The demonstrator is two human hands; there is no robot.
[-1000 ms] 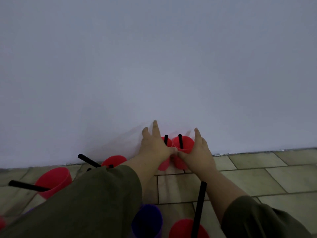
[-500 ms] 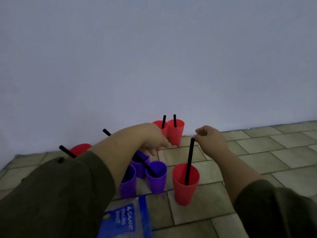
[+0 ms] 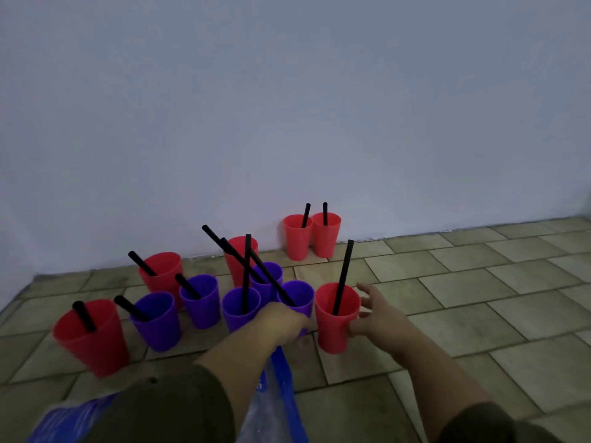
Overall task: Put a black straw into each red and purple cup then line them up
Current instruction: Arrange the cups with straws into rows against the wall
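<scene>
Right now our right hand is at the red cup on the near right of the cluster. The thumb touches the cup's right side, and the other fingers are spread apart and fairly straight, not closed around it. A black straw stands in this cup, leaning a little to the right.

Just to its left, our left hand has its fingers curled round the near side of a purple cup, which holds a slanted straw tipping far-left.

Left of that stand the other purple cups, four of them bunched loosely, each with a straw. Three loose red cups sit around them, one at the near left and two farther back, also with straws.

Against the wall, well apart from the cluster, a pair of red cups stands side by side and touching, a straw in each.

Everything rests on the tiled floor. A blue plastic bag lies near us, partly under our left sleeve.
</scene>
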